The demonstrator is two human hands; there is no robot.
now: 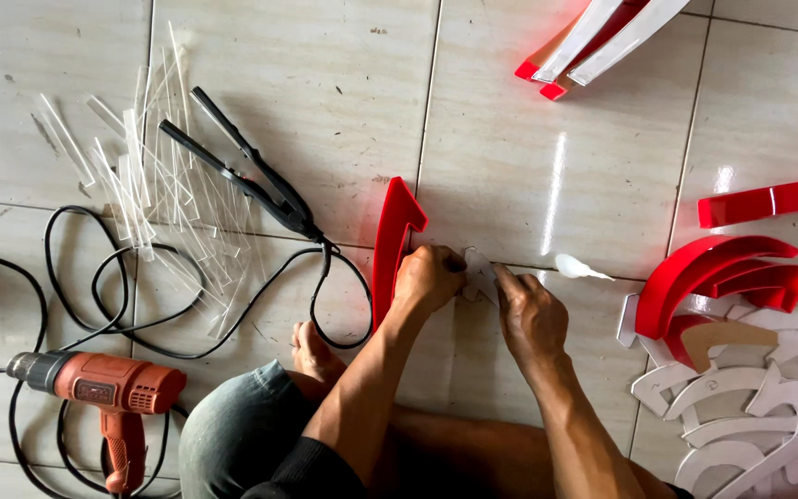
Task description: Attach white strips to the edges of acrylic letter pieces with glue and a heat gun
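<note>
Single head-worn view, looking steeply down at tiled floor (325,83) from close, seated height, both hands low-centre of frame, own knee (233,434) along bottom edge.

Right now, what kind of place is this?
Likely a sign-making workshop, with work done on a tiled floor. Red letter shells and white cut-out shapes lie piled at the right; an orange heat gun and clear plastic strips at the left.
</note>
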